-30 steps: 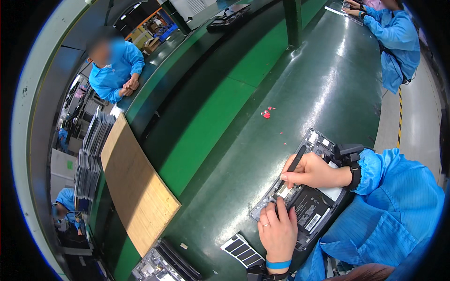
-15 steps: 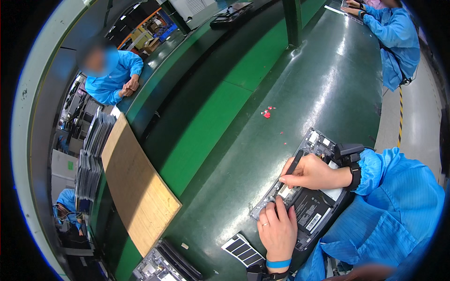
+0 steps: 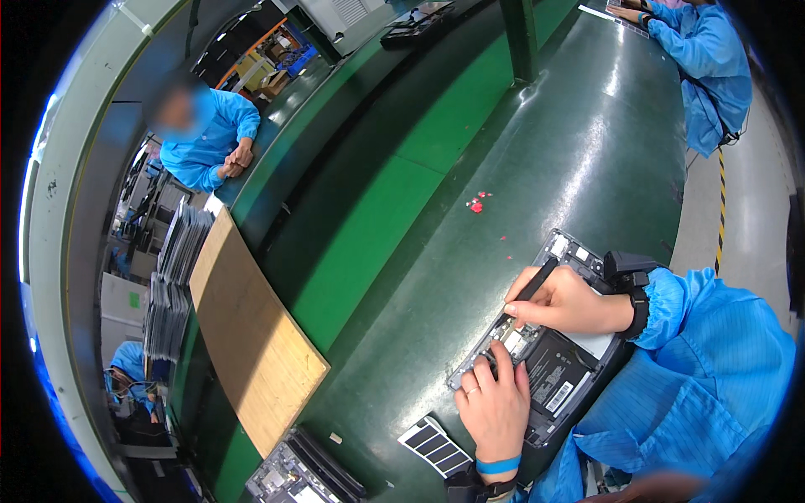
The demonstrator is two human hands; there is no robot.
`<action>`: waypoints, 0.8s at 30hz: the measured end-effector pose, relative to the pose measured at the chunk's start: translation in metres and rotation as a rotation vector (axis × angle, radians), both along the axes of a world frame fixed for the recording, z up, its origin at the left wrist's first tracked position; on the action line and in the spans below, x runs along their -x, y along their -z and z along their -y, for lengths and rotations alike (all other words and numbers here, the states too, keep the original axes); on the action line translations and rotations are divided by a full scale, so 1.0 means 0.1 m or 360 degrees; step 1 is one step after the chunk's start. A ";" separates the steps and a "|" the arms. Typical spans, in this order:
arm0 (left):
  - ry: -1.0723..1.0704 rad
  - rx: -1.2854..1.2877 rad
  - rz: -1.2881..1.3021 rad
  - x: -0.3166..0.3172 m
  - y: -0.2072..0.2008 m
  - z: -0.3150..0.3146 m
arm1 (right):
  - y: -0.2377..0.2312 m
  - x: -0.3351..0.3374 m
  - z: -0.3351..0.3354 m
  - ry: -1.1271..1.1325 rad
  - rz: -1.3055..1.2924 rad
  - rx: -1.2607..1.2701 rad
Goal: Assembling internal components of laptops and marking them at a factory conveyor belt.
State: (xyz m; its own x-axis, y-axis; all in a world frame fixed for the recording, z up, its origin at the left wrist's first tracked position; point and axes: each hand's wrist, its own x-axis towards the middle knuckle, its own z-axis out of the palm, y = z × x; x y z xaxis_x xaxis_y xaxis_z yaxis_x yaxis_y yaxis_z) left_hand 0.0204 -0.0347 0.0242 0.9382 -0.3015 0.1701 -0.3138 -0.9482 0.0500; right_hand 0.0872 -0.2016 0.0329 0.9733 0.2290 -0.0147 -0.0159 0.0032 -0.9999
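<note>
An opened laptop base (image 3: pixel 543 434) lies at a slant on the green table, its insides bare. A black battery (image 3: pixel 549 366) with a white label fills the part nearer me, and the circuit board (image 3: pixel 518 341) runs along the far edge. My right hand (image 3: pixel 579 303) is closed round a slim black pen-like tool (image 3: pixel 538 278), whose lower tip is hidden by my fingers over the board. My left hand (image 3: pixel 495 412) rests on the laptop's left part, fingers apart and bent, the index fingertip touching down near the board. Nothing shows in its grip.
A white sheet with black rectangles (image 3: pixel 436 446) lies left of my left hand. Another opened laptop base (image 3: pixel 289 478) sits at the lower left, near a wooden board (image 3: pixel 256 327). Red scraps (image 3: pixel 476 205) lie farther off. Co-workers in blue sit at left and far right.
The black tool has tipped over more to the right in my right hand. My left index finger has straightened and shifted slightly up along the board. The laptop stays put.
</note>
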 end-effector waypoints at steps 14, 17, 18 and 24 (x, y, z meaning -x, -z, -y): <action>-0.0017 -0.0015 0.0118 -0.01 0.16 -0.07 | 0.15 0.00 0.04 -0.0175 0.0013 0.0193; -0.0048 0.0040 0.0154 0.05 -0.05 -0.16 | -0.24 0.07 -0.05 -0.0166 -0.0040 0.0185; -0.0044 0.0033 0.0136 0.02 -0.02 -0.13 | -0.20 0.06 -0.01 -0.0154 -0.0035 0.0139; -0.0029 0.0074 0.0058 -0.06 0.12 -0.13 | -0.03 -0.04 0.05 -0.0175 0.0026 0.0043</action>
